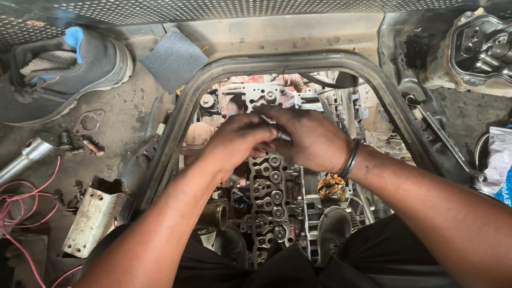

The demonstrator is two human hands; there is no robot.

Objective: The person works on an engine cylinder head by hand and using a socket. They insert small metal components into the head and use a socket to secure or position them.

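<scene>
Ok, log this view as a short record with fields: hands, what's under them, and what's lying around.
left hand: closed round a small dark part, meeting the right
right hand: grips the same part; dark wristband
below hands: engine cylinder head inside a floor opening frame
left floor: shoe, gasket, pink wire
right floor: metal housing

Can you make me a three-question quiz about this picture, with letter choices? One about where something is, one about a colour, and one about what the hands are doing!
1. Where is the grey shoe?
A. top left of the floor
B. inside the engine opening
C. on the right arm

2. What colour are the loose wires at the left edge?
A. green
B. pink
C. white

3. How are the left hand and right hand?
A. far apart
B. flat on the floor
C. together on a small dark part

Answers: 1 A, it lies above the bolts; 2 B, they loop pink; 3 C, both hands meet over the engine.
</scene>
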